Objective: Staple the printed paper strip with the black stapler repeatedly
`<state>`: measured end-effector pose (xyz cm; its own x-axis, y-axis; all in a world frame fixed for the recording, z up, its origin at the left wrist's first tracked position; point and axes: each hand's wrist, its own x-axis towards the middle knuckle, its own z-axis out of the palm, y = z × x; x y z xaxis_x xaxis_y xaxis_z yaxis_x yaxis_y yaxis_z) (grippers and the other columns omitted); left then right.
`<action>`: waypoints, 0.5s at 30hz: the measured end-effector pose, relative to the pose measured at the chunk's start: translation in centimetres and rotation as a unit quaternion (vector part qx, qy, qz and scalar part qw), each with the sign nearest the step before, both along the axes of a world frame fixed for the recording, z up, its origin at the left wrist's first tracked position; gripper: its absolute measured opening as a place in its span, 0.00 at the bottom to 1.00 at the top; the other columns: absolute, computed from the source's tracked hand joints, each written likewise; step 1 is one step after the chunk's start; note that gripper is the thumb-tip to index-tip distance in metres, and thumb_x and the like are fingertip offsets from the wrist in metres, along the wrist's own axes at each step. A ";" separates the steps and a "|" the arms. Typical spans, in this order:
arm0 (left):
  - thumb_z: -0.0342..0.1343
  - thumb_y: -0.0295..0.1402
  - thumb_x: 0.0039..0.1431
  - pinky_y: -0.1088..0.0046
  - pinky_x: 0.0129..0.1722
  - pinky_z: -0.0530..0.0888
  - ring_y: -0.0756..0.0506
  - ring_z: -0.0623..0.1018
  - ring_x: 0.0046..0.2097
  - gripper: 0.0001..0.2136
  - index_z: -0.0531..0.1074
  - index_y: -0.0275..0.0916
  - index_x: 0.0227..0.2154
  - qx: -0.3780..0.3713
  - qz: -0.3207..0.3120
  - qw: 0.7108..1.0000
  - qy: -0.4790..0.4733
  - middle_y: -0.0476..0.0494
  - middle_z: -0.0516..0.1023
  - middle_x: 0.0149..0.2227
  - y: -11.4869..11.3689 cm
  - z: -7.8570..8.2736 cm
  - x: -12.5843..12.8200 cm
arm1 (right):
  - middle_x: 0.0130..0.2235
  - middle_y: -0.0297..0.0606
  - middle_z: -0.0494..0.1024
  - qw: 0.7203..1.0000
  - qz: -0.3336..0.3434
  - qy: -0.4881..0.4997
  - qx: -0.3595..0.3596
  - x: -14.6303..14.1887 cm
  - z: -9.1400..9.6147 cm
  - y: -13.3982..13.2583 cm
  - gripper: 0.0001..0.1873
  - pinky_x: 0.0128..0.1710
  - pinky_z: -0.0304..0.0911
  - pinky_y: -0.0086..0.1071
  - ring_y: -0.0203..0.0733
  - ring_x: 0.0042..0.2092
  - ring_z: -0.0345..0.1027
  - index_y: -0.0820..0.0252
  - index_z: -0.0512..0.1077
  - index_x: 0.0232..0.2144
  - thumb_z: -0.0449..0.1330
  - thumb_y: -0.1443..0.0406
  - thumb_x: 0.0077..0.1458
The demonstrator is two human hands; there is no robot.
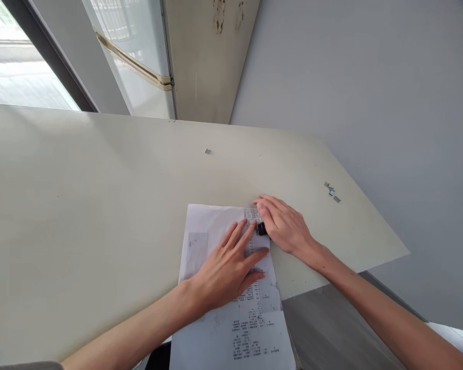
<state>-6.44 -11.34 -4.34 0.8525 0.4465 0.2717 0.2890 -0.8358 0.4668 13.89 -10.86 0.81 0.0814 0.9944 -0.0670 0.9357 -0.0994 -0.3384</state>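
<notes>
- At the bottom centre, printed paper lay partly on the table, its lower end cut off by the frame; the print was too small to read.
- A dark thing showed beside the paper at the bottom edge, too cropped to identify.
- Grey floor filled part of the lower right, beneath the right forearm.
- The left hand lay flat on the paper, fingers spread wide, covering much of the print.
- The right hand bent over a black object at the paper's upper right, hiding most of it; whether it gripped the object, I could not tell.
- The pale table spanned the frame, its left end cut off.
- Small grey bits lay right of centre; a lone bit lay above the paper.
- Behind stood a stained fridge, its top cropped, between a grey wall at right and a glaring window at upper left.
</notes>
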 end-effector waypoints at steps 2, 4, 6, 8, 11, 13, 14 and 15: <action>0.55 0.41 0.73 0.41 0.73 0.56 0.31 0.42 0.77 0.19 0.69 0.44 0.63 -0.001 0.002 1.000 -0.004 0.36 0.44 0.77 0.0 0.1 0.0 | 0.67 0.34 0.72 1.000 -0.004 -0.013 0.000 -0.2 0.1 0.0 0.27 0.64 0.63 0.49 0.47 0.70 0.61 0.49 0.74 0.57 0.38 0.56 0.75; 0.56 0.40 0.72 0.42 0.73 0.56 0.31 0.43 0.77 0.19 0.69 0.45 0.63 0.000 0.004 1.000 -0.008 0.38 0.44 0.78 0.1 0.1 0.1 | 0.67 0.35 0.71 1.000 -0.005 -0.030 -0.002 -0.4 0.2 0.0 0.27 0.64 0.63 0.49 0.47 0.70 0.61 0.49 0.74 0.58 0.38 0.57 0.75; 0.56 0.40 0.72 0.42 0.73 0.56 0.31 0.44 0.77 0.19 0.69 0.45 0.63 -0.001 0.006 1.000 -0.011 0.38 0.43 0.78 0.0 0.0 0.1 | 0.68 0.35 0.70 0.999 -0.005 -0.046 -0.008 -0.5 0.2 0.0 0.27 0.64 0.63 0.49 0.48 0.70 0.60 0.49 0.73 0.60 0.38 0.57 0.75; 0.57 0.39 0.72 0.43 0.74 0.55 0.31 0.43 0.77 0.19 0.69 0.44 0.62 -0.004 0.006 1.000 -0.012 0.39 0.43 0.78 0.0 0.0 0.1 | 0.69 0.36 0.69 0.998 -0.002 -0.064 -0.012 -0.6 0.1 0.0 0.28 0.64 0.63 0.49 0.49 0.70 0.60 0.49 0.72 0.62 0.38 0.57 0.75; 0.56 0.39 0.72 0.44 0.74 0.54 0.32 0.41 0.77 0.19 0.70 0.43 0.62 -0.005 0.005 1.000 -0.010 0.37 0.41 0.78 0.0 -0.1 0.2 | 0.69 0.41 0.68 0.994 0.007 -0.110 0.006 -0.8 -0.5 0.0 0.28 0.63 0.63 0.51 0.51 0.69 0.61 0.50 0.70 0.65 0.38 0.58 0.75; 0.56 0.39 0.73 0.45 0.74 0.53 0.32 0.40 0.77 0.19 0.69 0.43 0.63 -0.007 0.003 1.000 -0.009 0.37 0.40 0.78 0.0 0.0 0.2 | 0.68 0.45 0.69 0.991 0.017 -0.133 0.028 -1.0 -1.0 0.0 0.28 0.62 0.63 0.52 0.54 0.68 0.63 0.52 0.69 0.66 0.40 0.58 0.75; 0.56 0.39 0.72 0.45 0.74 0.53 0.33 0.40 0.77 0.19 0.69 0.43 0.63 -0.008 0.002 1.000 -0.008 0.37 0.40 0.78 0.0 0.0 0.2 | 0.68 0.46 0.70 0.990 0.022 -0.137 0.038 -1.0 -1.2 0.1 0.27 0.62 0.63 0.53 0.55 0.67 0.64 0.51 0.69 0.66 0.40 0.58 0.74; 0.56 0.39 0.72 0.45 0.74 0.53 0.33 0.40 0.77 0.20 0.69 0.43 0.63 -0.009 0.001 1.000 -0.009 0.38 0.40 0.78 0.0 0.0 0.2 | 0.67 0.46 0.71 0.990 0.025 -0.134 0.044 -1.1 -1.4 0.1 0.27 0.61 0.63 0.54 0.57 0.66 0.64 0.51 0.69 0.66 0.41 0.58 0.74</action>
